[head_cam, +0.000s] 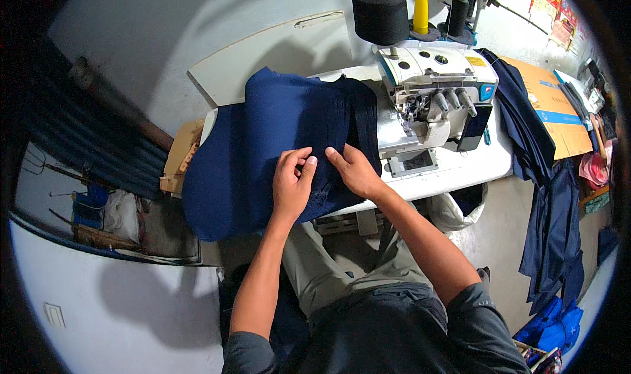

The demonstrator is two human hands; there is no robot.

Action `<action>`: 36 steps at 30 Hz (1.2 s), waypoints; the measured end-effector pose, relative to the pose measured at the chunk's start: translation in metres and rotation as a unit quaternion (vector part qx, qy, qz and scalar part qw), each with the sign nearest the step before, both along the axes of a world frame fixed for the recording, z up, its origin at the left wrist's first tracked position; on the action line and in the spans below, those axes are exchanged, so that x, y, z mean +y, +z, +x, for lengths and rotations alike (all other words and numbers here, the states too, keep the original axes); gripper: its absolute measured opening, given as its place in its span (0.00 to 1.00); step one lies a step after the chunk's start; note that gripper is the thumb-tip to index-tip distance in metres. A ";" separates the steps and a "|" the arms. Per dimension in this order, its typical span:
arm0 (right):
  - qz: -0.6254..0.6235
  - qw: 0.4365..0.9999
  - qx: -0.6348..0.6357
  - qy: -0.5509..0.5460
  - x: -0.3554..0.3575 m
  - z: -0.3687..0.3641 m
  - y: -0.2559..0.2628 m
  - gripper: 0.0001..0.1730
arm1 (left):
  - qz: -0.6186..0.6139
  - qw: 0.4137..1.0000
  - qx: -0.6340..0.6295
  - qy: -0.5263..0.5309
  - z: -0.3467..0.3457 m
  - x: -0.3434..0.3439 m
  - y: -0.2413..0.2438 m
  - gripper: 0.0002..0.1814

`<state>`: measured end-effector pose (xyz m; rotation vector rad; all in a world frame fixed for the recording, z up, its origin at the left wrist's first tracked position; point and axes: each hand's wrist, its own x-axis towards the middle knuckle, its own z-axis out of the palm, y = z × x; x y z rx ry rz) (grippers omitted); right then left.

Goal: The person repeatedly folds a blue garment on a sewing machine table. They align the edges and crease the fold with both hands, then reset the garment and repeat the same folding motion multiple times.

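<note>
A thick stack of navy blue fabric pieces [286,112] lies over the front left of a white sewing table, its left part hanging past the table's edge. The layered edges show on the stack's right side, beside the sewing machine. My left hand [292,186] is over the near part of the stack, fingers curled and thumb raised beside them. Close to its right, my right hand [356,171] rests at the layered edges, with its thumb pointing towards my left hand. Whether either hand pinches a layer is hidden by the fingers and the dark cloth.
A white overlock sewing machine [438,93] stands right of the stack, with a smartphone [474,127] leaning on it. Behind are a black thread cone [379,16] and a yellow cone [420,9]. A white sack [458,214] is below the table [473,169]. Dark cloth [552,236] hangs at right.
</note>
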<state>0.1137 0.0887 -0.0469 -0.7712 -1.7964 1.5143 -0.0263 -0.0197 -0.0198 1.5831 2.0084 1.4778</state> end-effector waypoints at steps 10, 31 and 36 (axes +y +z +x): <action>0.017 1.000 0.002 -0.003 0.007 -0.008 -0.024 0.27 | 0.003 1.000 -0.009 -0.010 0.000 0.001 -0.001 0.15; 0.031 0.999 -0.032 -0.004 0.001 0.002 0.008 0.26 | -0.015 1.000 0.008 -0.019 0.000 -0.001 -0.001 0.20; 0.021 0.997 -0.067 0.016 -0.001 0.006 0.020 0.25 | -0.012 1.000 0.013 -0.020 -0.001 -0.001 -0.002 0.21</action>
